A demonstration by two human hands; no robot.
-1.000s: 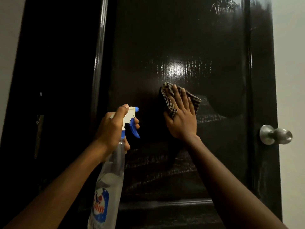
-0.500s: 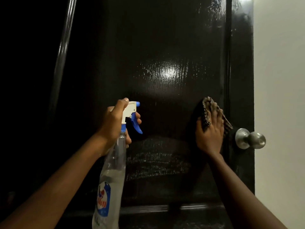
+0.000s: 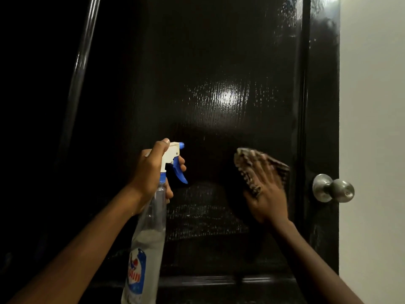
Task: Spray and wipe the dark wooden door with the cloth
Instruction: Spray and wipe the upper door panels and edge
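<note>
Right hand flat, pressing cloth on door; wet streaks lie just left and below it. Left hand grips bottle, nozzle toward door.

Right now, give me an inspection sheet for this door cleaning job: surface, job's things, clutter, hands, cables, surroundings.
Surface: dark wooden door, glossy, light glare at mid-panel, streaky wet marks below the hands.
Job's things: spray bottle, clear body, white head, blue trigger, nozzle toward the door; checked cloth against the door.
Clutter: nothing seen.
Hands: left hand grips the bottle's neck; right hand presses the cloth on the door with straight fingers, blurred.
Cables: nothing seen.
Surroundings: metal door knob right of the cloth; pale wall beyond the door's edge.
</note>
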